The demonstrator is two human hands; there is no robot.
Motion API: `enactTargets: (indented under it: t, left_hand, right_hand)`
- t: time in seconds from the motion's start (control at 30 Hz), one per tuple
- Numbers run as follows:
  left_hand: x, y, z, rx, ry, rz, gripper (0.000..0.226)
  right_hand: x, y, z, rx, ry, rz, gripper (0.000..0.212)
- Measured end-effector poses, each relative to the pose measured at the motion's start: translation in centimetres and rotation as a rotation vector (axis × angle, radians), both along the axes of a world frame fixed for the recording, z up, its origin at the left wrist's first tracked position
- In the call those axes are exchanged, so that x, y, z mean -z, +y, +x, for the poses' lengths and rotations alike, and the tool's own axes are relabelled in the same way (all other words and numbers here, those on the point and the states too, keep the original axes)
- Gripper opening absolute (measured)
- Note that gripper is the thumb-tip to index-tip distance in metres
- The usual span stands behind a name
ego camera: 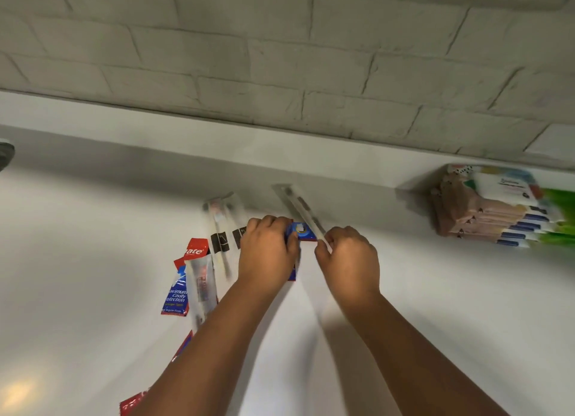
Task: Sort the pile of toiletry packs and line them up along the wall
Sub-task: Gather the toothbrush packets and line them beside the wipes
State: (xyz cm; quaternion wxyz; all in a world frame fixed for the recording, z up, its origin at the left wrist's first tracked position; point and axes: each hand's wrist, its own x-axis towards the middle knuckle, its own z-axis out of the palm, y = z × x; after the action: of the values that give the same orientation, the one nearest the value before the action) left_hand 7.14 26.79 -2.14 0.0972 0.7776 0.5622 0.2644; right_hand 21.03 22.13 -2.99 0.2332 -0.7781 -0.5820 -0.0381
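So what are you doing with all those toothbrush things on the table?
A person is sorting small toiletry packs on a white counter by a brick wall. The right hand pinches a long clear toothbrush pack, and the left hand holds a blue pack. More toothbrush packs and red toothpaste sachets lie loose to the left. A stack of wipe packs already sits against the wall on the right.
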Motion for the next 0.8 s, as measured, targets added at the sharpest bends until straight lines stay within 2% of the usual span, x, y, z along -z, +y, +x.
enactTargets:
  t: [0.1,0.2,0.33,0.47,0.53,0.63,0.8]
  left_hand:
    - [0.1,-0.8,1.5,0.050,0.000,0.016,0.025]
    - [0.0,-1.5,3.0,0.091,-0.011,0.013,0.038]
    - [0.4,-2.2,5.1,0.169,0.017,-0.020,0.031]
    - [0.3,-2.8,7.5,0.272,-0.054,-0.108,0.025]
    - [0.7,-2.9,8.5,0.289,0.012,-0.143,0.024]
    - [1.2,-3.1,9.7,0.273,0.069,-0.186,0.035]
    - [1.0,-4.5,11.5,0.364,0.114,-0.131,0.040]
  right_hand:
    - [0.3,-1.5,1.6,0.066,0.039,-0.028,0.015]
    - [0.5,-2.7,2.7,0.088,0.072,-0.047,0.016]
    - [0.8,-4.1,3.6,0.029,0.097,-0.033,0.023]
    - [1.3,-5.5,5.1,0.007,0.124,0.024,0.026]
    - [1.3,-6.3,6.3,0.032,0.071,0.030,0.025]
    - [1.4,-7.5,8.5,0.084,0.044,-0.004,0.026]
    - [2.0,-8.9,12.2,0.127,0.039,-0.008,0.038]
